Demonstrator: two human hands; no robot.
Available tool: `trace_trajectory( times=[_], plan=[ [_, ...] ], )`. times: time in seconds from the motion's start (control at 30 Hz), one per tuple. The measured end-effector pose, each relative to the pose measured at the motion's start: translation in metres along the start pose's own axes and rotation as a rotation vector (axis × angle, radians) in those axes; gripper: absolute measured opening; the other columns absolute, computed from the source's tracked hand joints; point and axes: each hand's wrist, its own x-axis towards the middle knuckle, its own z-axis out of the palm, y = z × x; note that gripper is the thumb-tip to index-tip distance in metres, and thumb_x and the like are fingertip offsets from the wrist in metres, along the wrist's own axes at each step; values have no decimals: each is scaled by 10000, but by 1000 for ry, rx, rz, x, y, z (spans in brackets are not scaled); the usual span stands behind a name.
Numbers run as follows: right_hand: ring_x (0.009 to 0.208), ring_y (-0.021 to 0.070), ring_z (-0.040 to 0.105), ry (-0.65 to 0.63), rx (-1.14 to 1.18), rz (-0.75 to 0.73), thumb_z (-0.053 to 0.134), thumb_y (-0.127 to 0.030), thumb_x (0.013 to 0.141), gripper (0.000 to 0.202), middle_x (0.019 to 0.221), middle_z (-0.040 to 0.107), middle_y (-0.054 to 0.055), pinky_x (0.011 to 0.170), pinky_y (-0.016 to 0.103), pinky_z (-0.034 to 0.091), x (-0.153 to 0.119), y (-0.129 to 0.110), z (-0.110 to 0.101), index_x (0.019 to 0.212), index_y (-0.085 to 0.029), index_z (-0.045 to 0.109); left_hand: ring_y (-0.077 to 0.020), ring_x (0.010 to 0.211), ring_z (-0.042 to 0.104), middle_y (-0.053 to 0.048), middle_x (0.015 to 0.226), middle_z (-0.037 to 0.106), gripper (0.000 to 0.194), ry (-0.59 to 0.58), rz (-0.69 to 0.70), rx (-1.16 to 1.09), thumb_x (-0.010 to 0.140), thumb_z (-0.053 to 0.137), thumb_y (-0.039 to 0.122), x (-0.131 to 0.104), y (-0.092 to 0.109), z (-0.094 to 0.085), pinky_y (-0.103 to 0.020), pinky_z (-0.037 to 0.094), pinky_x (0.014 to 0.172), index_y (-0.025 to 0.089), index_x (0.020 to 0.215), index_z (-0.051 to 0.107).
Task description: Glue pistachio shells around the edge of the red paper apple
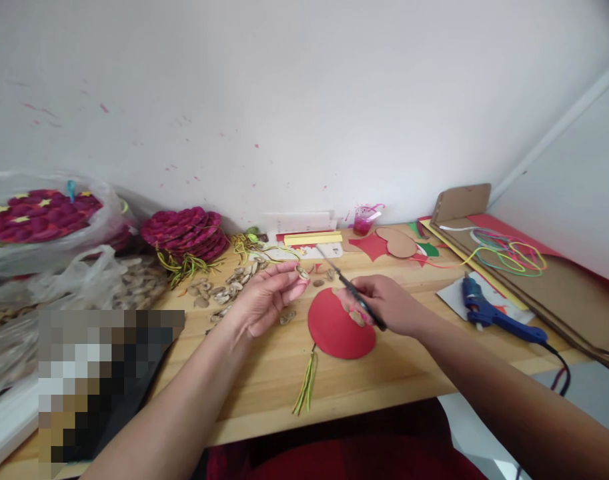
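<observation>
My left hand point(271, 300) pinches a small tan shell-like piece point(302, 273) between thumb and fingertips, above the table. My right hand point(384, 303) is closed around a slim black-handled bladed tool point(357, 297), its thin metal tip pointing up and left. Whether it is a knife or scissors I cannot tell. Below the right hand lies a red heart-shaped piece point(337, 333) with a yellow-green thread tassel point(305, 387) at its lower left. A tan piece point(357, 319) shows on it under my right fingers. More shell-like pieces point(229, 290) lie loose beside my left hand.
A blue glue gun point(499, 317) rests on white paper at the right, near cardboard sheets point(549, 267) and coloured cords point(514, 253). Behind stand a pink-stained cup point(365, 220) and a brown heart cutout point(394, 243). Stacked purple pieces point(184, 233) and plastic bags point(84, 277) are left.
</observation>
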Motion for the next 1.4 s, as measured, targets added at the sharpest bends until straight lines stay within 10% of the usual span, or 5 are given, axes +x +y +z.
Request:
trace_trajectory(
  times=[0.13, 0.4, 1.4],
  plan=[
    [477, 111, 455, 15, 243, 55, 684, -621, 807, 456, 546, 525, -39, 486, 257, 297, -5, 2, -6, 679, -211, 531, -181, 754, 778, -41, 755, 753, 225, -83, 29, -11, 770, 722, -31, -6, 2, 1, -240, 656, 727, 114, 941, 707],
    [577, 146, 485, 191, -256, -12, 675, -530, 849, 373, 620, 571, -18, 519, 265, 307, -17, 14, 2, 695, -209, 563, -194, 810, 786, -19, 794, 758, 272, -225, 58, 42, 724, 838, 67, -12, 0, 1, -232, 652, 729, 153, 954, 722],
    [566, 137, 457, 211, -571, -144, 564, -581, 927, 398, 647, 596, -10, 559, 277, 225, -26, -17, 24, 766, -223, 499, -93, 744, 736, 2, 828, 753, 265, -123, 106, 16, 674, 883, 69, -10, -8, 7, -150, 625, 724, 148, 874, 727]
  ],
)
